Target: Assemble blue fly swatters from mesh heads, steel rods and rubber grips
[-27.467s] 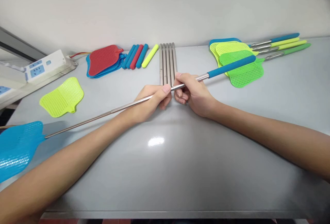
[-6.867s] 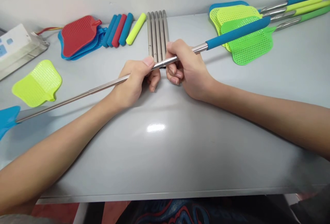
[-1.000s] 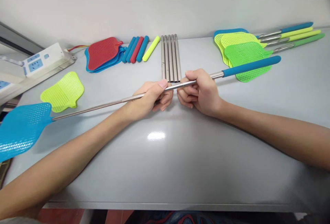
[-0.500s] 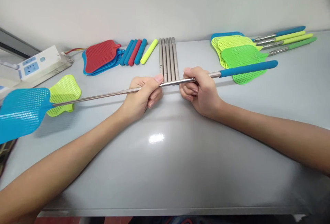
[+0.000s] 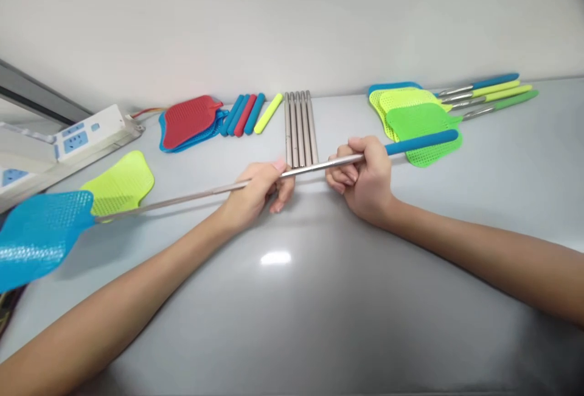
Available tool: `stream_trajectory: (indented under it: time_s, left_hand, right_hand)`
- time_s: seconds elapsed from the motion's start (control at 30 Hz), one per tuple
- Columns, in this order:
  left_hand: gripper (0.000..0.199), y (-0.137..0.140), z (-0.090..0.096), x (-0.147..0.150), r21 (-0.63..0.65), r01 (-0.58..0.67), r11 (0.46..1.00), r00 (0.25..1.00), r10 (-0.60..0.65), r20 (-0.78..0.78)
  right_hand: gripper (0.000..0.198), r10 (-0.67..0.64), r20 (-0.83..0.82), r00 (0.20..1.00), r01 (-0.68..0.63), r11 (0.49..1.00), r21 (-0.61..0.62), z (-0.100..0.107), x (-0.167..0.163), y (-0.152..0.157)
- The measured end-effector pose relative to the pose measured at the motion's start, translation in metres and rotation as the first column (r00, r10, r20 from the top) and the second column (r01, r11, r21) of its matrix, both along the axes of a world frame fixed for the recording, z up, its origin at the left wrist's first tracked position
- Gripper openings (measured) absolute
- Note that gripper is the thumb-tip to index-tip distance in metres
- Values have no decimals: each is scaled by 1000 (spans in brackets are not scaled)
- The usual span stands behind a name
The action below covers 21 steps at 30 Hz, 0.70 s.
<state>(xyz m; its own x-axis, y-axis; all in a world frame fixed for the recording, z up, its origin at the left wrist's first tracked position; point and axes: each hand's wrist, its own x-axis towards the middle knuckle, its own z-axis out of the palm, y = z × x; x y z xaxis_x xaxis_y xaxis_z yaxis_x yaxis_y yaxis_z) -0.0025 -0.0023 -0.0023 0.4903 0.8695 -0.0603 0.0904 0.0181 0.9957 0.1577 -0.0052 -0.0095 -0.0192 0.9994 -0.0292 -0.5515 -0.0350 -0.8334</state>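
Note:
A blue fly swatter (image 5: 319, 165) with a telescopic metal rod stretches across both hands, its blue mesh head (image 5: 41, 235) at the far left and its blue grip at the right. My left hand (image 5: 260, 192) is closed round the middle of the rod, thumb on top. Closed on the rod just beside the blue grip, my right hand (image 5: 365, 177) has its fingers curled underneath. Behind the rod, between the hands, lie several metal rods (image 5: 301, 131) side by side. The right edge of a yellow-green swatter head (image 5: 123, 180) shows behind the blue one.
At the back left lie a red swatter head (image 5: 189, 121) on blue ones and several coloured grips (image 5: 244, 115). Several swatters (image 5: 420, 122) are stacked at the back right. A white power strip (image 5: 86, 137) stands at the left; the wall runs along the back.
The view has tipped up, so the table things sit lower. My right hand is closer to the blue grip, and the grip's end has shifted left. Both hands keep hold of the swatter.

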Motion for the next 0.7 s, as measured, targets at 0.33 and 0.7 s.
stream_trajectory:
  time_s: [0.33, 0.7]
  left_hand:
    - [50, -2, 3, -9, -22, 169, 985, 983, -170, -70]
    - [49, -3, -1, -11, -21, -17, 1000, 998, 16, -58]
  right_hand:
    - [40, 138, -100, 985, -135, 990, 38, -4, -2, -9]
    - [41, 120, -7, 993, -120, 993, 24, -7, -1, -6]
